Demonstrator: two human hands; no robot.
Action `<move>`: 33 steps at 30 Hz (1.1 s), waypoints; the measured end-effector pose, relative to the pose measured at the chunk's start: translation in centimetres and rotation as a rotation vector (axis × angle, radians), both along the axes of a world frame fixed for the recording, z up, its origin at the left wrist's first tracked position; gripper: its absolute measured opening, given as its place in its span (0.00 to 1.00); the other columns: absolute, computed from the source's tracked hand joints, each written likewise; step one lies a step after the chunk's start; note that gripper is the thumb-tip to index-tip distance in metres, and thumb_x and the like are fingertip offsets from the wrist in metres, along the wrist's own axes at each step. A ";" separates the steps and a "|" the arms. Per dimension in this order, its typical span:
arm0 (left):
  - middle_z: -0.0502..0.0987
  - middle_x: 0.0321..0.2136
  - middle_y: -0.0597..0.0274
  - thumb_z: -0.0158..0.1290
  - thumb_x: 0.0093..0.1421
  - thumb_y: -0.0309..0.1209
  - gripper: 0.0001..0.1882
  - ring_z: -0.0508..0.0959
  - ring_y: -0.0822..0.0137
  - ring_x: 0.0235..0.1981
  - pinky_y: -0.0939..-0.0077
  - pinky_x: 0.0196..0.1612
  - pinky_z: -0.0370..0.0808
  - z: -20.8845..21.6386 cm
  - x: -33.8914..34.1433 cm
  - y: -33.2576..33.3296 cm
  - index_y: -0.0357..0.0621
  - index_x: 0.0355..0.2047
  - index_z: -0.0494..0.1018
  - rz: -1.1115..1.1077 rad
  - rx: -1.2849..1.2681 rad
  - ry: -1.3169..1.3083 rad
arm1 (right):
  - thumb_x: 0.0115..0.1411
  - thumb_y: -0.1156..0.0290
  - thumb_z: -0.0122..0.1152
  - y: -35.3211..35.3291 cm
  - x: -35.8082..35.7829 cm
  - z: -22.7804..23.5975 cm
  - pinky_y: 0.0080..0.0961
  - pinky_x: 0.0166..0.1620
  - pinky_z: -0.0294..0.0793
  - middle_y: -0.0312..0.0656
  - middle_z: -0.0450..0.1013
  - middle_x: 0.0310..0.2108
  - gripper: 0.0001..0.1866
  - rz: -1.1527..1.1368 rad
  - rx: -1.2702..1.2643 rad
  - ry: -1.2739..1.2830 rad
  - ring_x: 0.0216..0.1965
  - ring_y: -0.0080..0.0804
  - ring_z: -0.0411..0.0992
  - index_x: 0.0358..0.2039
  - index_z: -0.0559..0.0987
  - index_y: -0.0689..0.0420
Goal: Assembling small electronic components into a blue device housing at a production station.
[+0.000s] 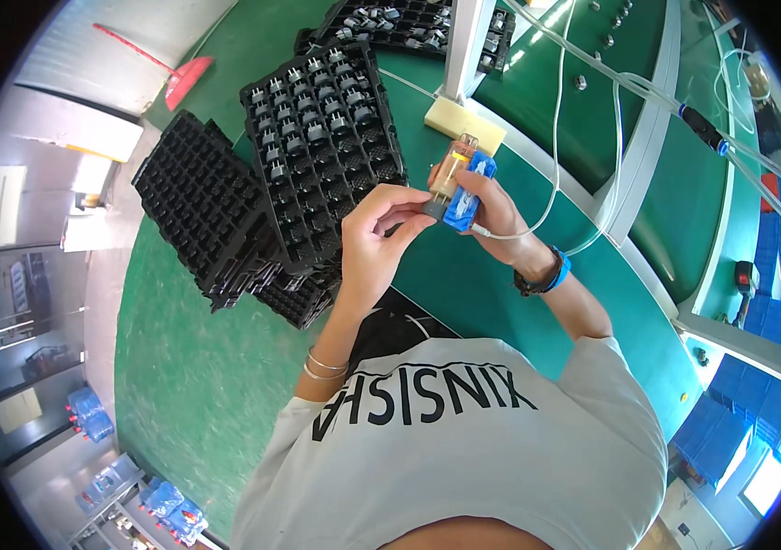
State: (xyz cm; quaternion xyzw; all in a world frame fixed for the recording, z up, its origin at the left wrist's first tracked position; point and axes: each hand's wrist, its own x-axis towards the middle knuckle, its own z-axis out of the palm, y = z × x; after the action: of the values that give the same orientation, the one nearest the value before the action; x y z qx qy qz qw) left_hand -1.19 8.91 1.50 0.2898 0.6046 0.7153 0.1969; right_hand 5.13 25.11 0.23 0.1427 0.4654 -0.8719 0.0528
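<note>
My right hand point(500, 215) is wrapped round a small handheld device point(471, 192) with a blue body and a clear, amber-tinted side. A thin white tube point(511, 235) runs from its lower end past my wrist. At that same end, the thumb and fingers of my left hand point(379, 222) pinch a small dark grey part point(433, 210), which touches the device. Just beyond the device lies a pale yellow block point(445, 116) on the green bench. To the left of my left hand, a black compartment tray point(324, 197) holds rows of small grey-and-white parts with metal pins.
More black trays point(193, 188) are stacked at the left, beneath and beside the filled one. Another tray point(363, 20) of loose parts lies at the far side. A white metal post point(468, 46) rises beyond the yellow block. Clear air hoses point(633, 82) hang at the right.
</note>
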 end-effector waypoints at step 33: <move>0.73 0.38 0.62 0.44 0.61 0.27 0.08 0.72 0.74 0.40 0.81 0.42 0.68 0.0 -8.8 -8.1 0.42 0.41 0.67 0.308 -0.269 0.067 | 0.42 0.59 0.70 10.0 -5.7 -5.1 0.30 0.36 0.69 0.48 0.67 0.37 0.31 -0.280 1.421 0.535 0.33 0.45 0.69 0.44 0.67 0.58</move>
State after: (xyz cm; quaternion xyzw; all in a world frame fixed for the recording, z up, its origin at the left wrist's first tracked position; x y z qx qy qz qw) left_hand -10.04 0.85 1.53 0.1888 0.7380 0.6397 0.1020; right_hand -0.59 35.13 -4.91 -0.0158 0.8880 -0.3671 -0.2764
